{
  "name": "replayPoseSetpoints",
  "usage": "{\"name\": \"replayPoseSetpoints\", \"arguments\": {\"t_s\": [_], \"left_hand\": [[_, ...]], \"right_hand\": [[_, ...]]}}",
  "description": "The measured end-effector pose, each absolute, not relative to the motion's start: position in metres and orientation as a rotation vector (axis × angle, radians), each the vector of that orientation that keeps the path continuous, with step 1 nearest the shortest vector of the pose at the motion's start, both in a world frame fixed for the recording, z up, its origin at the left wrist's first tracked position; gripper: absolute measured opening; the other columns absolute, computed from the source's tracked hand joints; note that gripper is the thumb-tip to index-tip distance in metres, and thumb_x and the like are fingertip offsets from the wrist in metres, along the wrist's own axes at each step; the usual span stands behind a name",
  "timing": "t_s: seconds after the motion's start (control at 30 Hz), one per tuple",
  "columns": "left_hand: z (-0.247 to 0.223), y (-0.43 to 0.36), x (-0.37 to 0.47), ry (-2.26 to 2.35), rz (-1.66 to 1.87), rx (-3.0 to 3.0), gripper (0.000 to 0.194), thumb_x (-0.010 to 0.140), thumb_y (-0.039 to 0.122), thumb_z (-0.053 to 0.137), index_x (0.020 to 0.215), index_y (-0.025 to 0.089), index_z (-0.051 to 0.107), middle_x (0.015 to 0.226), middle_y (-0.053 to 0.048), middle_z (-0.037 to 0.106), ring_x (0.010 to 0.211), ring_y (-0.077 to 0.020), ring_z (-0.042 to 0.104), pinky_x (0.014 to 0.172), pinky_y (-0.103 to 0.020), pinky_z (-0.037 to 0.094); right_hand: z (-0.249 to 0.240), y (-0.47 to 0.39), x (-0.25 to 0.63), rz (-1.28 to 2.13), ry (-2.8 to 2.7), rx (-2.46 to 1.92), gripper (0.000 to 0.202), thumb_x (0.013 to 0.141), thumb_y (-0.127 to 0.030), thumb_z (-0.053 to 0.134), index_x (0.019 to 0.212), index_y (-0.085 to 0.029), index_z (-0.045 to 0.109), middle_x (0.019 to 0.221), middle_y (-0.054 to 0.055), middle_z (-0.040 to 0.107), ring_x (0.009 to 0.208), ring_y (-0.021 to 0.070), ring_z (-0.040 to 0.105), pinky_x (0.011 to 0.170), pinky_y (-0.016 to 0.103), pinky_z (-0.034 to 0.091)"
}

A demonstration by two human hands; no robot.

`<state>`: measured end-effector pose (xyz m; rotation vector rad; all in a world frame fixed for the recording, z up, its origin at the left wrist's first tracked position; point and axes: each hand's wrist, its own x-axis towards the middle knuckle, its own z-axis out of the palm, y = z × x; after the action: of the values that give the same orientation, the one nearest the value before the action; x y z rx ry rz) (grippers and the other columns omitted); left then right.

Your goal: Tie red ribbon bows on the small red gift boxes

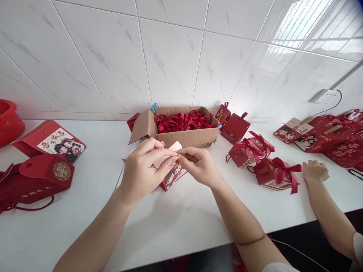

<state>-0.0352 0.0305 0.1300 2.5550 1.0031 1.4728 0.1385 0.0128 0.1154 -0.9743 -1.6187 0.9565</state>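
Note:
Near the middle of the white table, a small red box with a cartoon couple print stands partly under my hands, its pale inner flaps raised. My left hand pinches a flap at the box's top edge. Fingers of my right hand are closed on a brown flap at the same spot, the fingertips of both hands almost touching. Just behind sits an open cardboard carton full of dark red ribbons.
Finished red boxes with ribbon bows stand to the right, beside another person's fist. Flat red boxes pile up at far right. Larger red boxes and a red basin are at left. A tiled wall rises behind.

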Motion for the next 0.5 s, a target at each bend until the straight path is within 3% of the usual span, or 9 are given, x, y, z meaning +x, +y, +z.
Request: {"name": "replayPoseSetpoints", "arguments": {"t_s": [0.17, 0.5], "left_hand": [[0.1324, 0.0280, -0.0356, 1.065, 1.351, 2.479, 0.007, 0.084, 0.021, 0.064, 0.081, 0.019, 0.070, 0.080, -0.001, 0.059, 0.090, -0.0177, 0.067, 0.072, -0.027, 0.055], [0.1313, 0.0315, -0.0380, 1.091, 1.243, 2.231, 0.006, 0.079, 0.027, 0.068, 0.075, 0.023, 0.070, 0.079, 0.001, 0.057, 0.091, -0.0175, 0.066, 0.088, -0.030, 0.055]], "right_hand": [[0.1172, 0.0110, 0.1392, 0.660, -1.791, -0.993, 0.018, 0.085, -0.017, 0.053, 0.072, -0.017, 0.066, 0.067, 0.000, 0.057, 0.058, 0.0086, 0.042, 0.053, 0.022, 0.037], [0.1158, 0.0090, 0.1373, 0.552, -1.853, -0.982, 0.021, 0.087, -0.016, 0.050, 0.074, -0.017, 0.067, 0.061, -0.001, 0.052, 0.056, 0.0090, 0.040, 0.053, 0.023, 0.035]]}}
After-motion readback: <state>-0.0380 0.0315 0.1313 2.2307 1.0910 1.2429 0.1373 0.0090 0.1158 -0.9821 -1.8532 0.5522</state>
